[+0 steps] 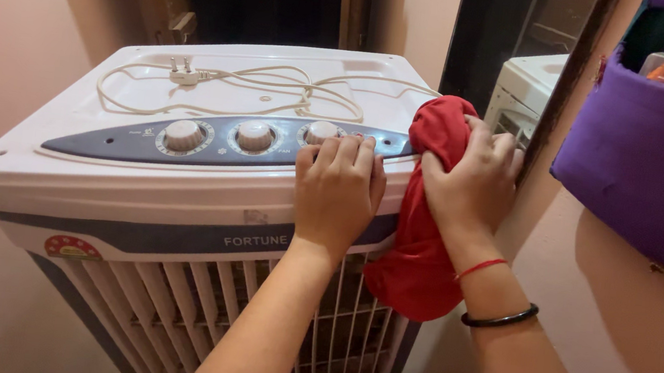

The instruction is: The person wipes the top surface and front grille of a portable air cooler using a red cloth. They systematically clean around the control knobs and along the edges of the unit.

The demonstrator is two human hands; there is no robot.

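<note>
A white air cooler (102,179) with a blue control panel and three round knobs (253,135) fills the left and centre. My left hand (338,195) lies flat on its front top edge, fingers close together, holding nothing. My right hand (471,180) grips a red cloth (423,245) and presses it against the cooler's top right corner; the cloth hangs down over the front grille. A red thread and a black bangle sit on my right wrist.
A white power cord with its plug (183,75) lies coiled on the cooler's top. A purple fabric holder (647,162) with a clear box hangs at the right. A mirror (524,75) behind the cooler reflects it. Pink walls stand on both sides.
</note>
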